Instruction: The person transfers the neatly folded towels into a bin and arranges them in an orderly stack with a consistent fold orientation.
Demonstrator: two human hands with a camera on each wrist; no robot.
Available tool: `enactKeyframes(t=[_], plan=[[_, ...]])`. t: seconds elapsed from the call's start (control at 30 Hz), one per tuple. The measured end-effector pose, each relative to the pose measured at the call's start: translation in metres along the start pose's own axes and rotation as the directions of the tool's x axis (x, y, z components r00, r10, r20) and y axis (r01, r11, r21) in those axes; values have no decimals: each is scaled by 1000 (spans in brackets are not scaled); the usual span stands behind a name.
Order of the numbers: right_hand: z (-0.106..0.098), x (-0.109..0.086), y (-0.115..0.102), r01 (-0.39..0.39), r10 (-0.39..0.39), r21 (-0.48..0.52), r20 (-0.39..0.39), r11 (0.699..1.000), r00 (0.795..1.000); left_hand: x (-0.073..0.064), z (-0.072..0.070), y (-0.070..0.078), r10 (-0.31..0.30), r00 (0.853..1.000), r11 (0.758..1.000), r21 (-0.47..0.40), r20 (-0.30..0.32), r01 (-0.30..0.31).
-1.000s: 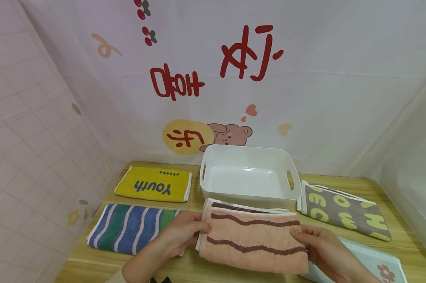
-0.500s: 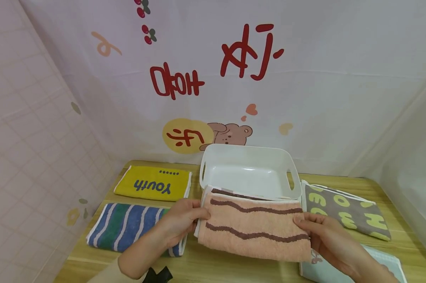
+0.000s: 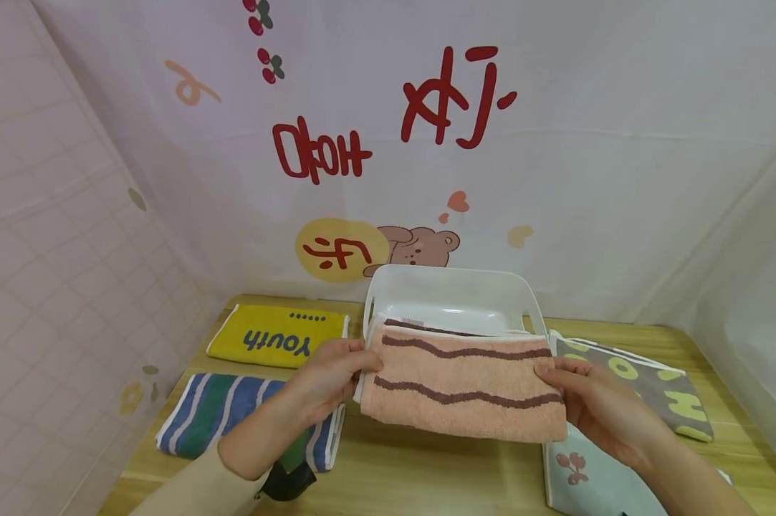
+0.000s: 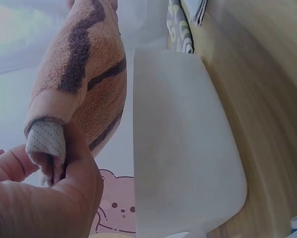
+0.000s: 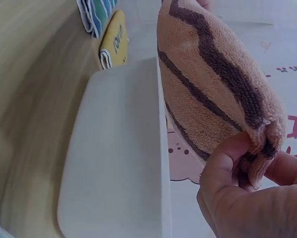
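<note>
A folded peach towel (image 3: 465, 387) with wavy brown stripes is held up between both hands, in front of the white basin (image 3: 455, 283) and hiding its near side. My left hand (image 3: 329, 376) pinches the towel's left edge, thumb on the near face. At the right edge, my right hand (image 3: 597, 401) grips it the same way. Both wrist views show the towel (image 4: 84, 64) above the basin's rim level, its folded ends squeezed between thumb and fingers. The basin wall (image 5: 113, 153) stands beside it, apart from the hands.
On the wooden table (image 3: 426, 480) lie a yellow "Youth" towel (image 3: 278, 333), a blue-green striped towel (image 3: 216, 416) partly under the left forearm, a grey lettered towel (image 3: 658, 390) and a pale blue towel (image 3: 594, 473) under the right arm. A printed white curtain (image 3: 587, 179) hangs behind.
Both hands have raised the peach towel and moved it away from me, toward the basin, so it now covers the basin's front. The other towels and the basin stay put.
</note>
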State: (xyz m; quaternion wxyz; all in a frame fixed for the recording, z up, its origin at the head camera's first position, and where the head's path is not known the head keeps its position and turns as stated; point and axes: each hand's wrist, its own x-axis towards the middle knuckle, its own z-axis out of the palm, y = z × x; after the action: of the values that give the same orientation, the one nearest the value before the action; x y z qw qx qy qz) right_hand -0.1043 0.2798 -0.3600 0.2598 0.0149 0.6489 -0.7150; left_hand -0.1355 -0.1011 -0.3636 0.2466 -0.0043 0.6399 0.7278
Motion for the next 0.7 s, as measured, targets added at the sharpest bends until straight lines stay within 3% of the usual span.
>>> enactKeyframes(t=[0.2, 0.37, 0.7], plan=[[-1, 8, -13, 44, -42, 44, -43, 998, 998, 11, 1, 11, 11, 999, 1000, 9, -50, -10], [-4, 15, -23, 52, -50, 32, -66, 998, 997, 21, 2, 20, 37, 998, 999, 32, -57, -35], [-13, 34, -40, 98, -97, 9, -43, 995, 994, 49, 3, 37, 75, 994, 997, 16, -82, -74]])
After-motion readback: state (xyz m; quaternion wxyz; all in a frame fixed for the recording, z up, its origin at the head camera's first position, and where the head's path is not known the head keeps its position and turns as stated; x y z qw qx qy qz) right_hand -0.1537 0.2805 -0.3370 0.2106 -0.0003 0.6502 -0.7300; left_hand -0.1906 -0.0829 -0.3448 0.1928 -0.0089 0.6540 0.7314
